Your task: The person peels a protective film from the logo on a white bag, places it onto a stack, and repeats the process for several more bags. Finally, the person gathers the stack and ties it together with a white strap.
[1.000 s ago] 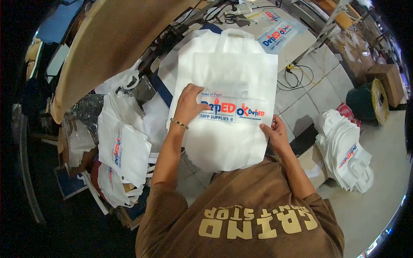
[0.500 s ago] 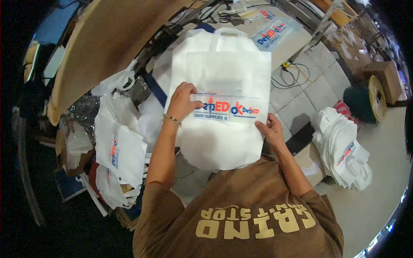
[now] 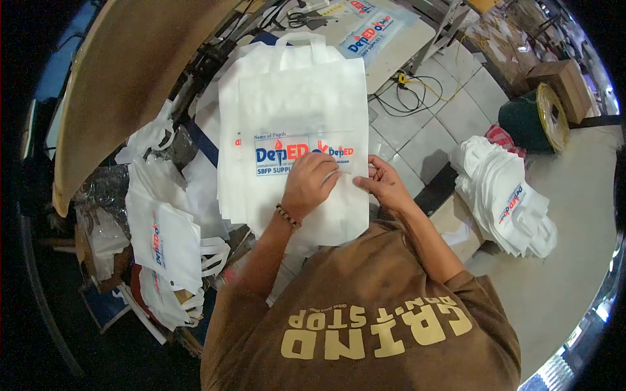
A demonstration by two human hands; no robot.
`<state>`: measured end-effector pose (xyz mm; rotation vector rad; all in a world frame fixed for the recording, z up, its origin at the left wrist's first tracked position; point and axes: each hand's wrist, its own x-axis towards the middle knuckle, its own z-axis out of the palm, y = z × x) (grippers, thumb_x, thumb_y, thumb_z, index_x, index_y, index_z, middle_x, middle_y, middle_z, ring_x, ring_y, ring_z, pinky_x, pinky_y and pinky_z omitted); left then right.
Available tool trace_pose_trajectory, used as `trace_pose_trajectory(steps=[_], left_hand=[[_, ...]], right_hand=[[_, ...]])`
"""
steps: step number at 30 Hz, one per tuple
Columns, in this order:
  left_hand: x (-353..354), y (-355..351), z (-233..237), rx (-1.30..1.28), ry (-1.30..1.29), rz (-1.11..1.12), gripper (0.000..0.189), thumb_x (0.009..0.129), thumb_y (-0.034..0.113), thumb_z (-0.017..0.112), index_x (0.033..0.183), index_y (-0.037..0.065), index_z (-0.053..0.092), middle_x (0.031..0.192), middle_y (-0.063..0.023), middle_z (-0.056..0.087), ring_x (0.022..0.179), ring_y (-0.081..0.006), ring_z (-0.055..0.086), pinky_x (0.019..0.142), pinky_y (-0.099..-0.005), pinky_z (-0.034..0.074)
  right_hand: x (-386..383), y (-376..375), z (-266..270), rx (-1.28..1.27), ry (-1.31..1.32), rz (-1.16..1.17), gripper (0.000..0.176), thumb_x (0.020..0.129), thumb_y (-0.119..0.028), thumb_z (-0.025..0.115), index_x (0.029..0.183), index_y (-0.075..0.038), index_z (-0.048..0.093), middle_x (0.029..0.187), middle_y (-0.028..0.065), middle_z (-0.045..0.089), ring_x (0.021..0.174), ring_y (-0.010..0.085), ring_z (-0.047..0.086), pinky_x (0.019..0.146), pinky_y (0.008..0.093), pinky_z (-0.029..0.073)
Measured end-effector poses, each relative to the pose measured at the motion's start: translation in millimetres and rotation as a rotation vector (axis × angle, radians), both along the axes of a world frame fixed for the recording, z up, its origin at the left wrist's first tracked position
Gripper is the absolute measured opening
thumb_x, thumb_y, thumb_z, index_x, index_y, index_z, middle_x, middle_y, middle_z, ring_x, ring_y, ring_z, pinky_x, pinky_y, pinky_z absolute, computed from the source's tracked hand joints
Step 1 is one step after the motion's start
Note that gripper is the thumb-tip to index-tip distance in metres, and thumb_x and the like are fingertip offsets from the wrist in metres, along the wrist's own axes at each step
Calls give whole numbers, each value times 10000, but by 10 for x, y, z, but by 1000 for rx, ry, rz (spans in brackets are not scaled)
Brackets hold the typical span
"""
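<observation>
A white tote bag (image 3: 293,94) with a red and blue print lies in front of me on other white bags, its handle loop (image 3: 301,40) at the far end. My left hand (image 3: 312,186) is over the right part of the print, covering some letters. Its fingers are curled together near the bag's surface; what they pinch is too small to make out. At the bag's right edge, my right hand (image 3: 386,186) pinches the fabric between thumb and fingers.
Stacked printed bags (image 3: 166,238) hang at the left, and another bundle (image 3: 505,195) rests on the right-hand table (image 3: 567,260). Scissors (image 3: 306,21) and a printed sheet (image 3: 375,39) lie on the far table. Cables (image 3: 407,91) cross the tiled floor beside a green spool (image 3: 521,117).
My left hand has moved right across the print, from its left side toward my right hand. My right hand still holds the right edge. The whole view has shifted slightly.
</observation>
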<state>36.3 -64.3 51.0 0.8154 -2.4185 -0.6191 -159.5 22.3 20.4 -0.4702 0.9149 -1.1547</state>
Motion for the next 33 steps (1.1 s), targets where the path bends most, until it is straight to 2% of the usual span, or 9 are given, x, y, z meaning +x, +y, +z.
trace_pose_trajectory(steps=[6, 8, 11, 14, 21, 23, 27, 29, 33], left_hand=[[16, -108, 48, 56, -33, 29, 114, 825, 89, 727, 870, -1, 674, 919, -110, 666, 844, -268, 632, 777, -374, 503], [52, -171, -13, 391, 28, 187, 133, 860, 116, 715, 855, -10, 672, 883, -90, 656, 779, -189, 619, 703, -321, 490], [88, -318, 50, 460, 14, 202, 151, 855, 133, 705, 837, -17, 694, 807, -118, 650, 712, -228, 615, 646, -317, 482], [152, -465, 47, 480, -20, 242, 172, 843, 148, 718, 846, -23, 694, 816, -109, 664, 715, -214, 633, 655, -310, 491], [244, -699, 40, 545, -27, 326, 179, 843, 158, 717, 848, -20, 704, 790, -107, 687, 666, -165, 639, 633, -299, 502], [261, -748, 9, 532, -9, 335, 183, 845, 160, 716, 851, -23, 705, 791, -111, 689, 667, -164, 641, 632, -298, 504], [281, -847, 32, 484, 27, 377, 190, 843, 163, 717, 861, -25, 702, 784, -113, 690, 679, -158, 650, 637, -294, 510], [305, -914, 30, 474, 45, 397, 188, 840, 164, 719, 864, -22, 704, 786, -111, 693, 687, -159, 653, 642, -294, 511], [386, -1114, -54, 416, 48, 401, 178, 839, 161, 720, 869, -14, 707, 789, -109, 696, 678, -165, 654, 646, -297, 518]], right_hand=[[71, 9, -151, -42, 106, -30, 427, 890, 27, 647, 1277, 10, 468, 1068, 104, 708, 924, 132, 667, 842, 281, 525], [102, 26, -188, -79, 164, -30, 444, 903, 23, 620, 1302, 19, 426, 1116, 121, 677, 979, 143, 646, 867, 294, 509], [179, 43, -175, -124, 175, -75, 457, 916, 20, 585, 1328, 33, 390, 1177, 134, 634, 1060, 162, 610, 904, 307, 487], [226, 50, -262, -154, 232, -124, 435, 918, 27, 576, 1316, -21, 409, 1076, 66, 646, 955, 115, 606, 828, 265, 481], [220, 58, -280, -164, 301, -100, 434, 921, 14, 564, 1319, -22, 396, 1088, 68, 630, 956, 117, 589, 823, 276, 472], [208, 58, -284, -150, 298, -62, 478, 908, 35, 549, 1349, 9, 368, 1217, 130, 580, 1135, 183, 558, 990, 328, 425], [241, 59, -261, -131, 309, -78, 469, 906, 39, 547, 1340, 11, 372, 1199, 125, 582, 1147, 182, 551, 989, 322, 426], [265, 61, -303, -187, 370, -131, 453, 919, 13, 565, 1334, -26, 390, 1081, 73, 622, 957, 114, 577, 820, 277, 469], [252, 65, -264, -181, 380, -119, 456, 917, 12, 565, 1337, -26, 390, 1080, 69, 622, 958, 114, 577, 814, 281, 470]])
